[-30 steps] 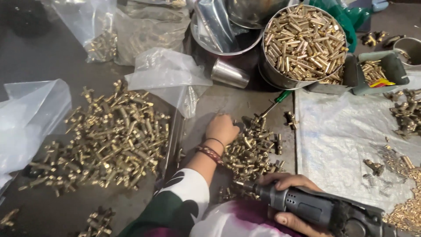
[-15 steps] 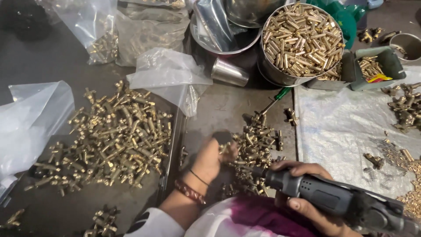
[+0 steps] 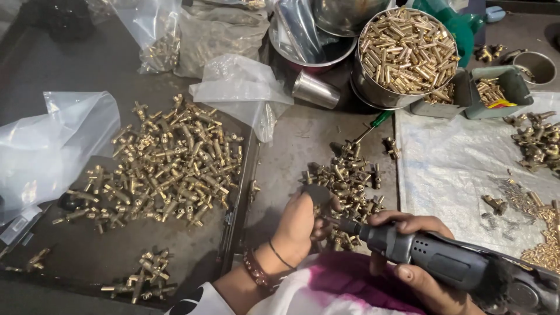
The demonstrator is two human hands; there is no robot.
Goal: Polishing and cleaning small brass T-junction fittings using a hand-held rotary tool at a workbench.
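Observation:
My left hand [image 3: 300, 227] is curled around a small brass fitting, held just in front of me at the near edge of a small pile of brass fittings [image 3: 347, 175]. My right hand [image 3: 408, 256] grips a grey electric screwdriver [image 3: 461, 265], whose tip touches the part in my left hand. A bigger heap of brass valve parts [image 3: 169, 163] lies to the left on the dark table.
A steel bowl full of brass tubes [image 3: 405, 49] stands at the back with an empty steel bowl [image 3: 318, 52], a small steel cup [image 3: 315, 90] and a green screwdriver [image 3: 370, 125]. Clear plastic bags [image 3: 46, 151] lie left and behind. A white sheet [image 3: 461, 169] with springs and parts covers the right.
My left hand has pulled back from the small pile toward me, closing on a fitting. The power screwdriver has moved left until its tip meets that hand.

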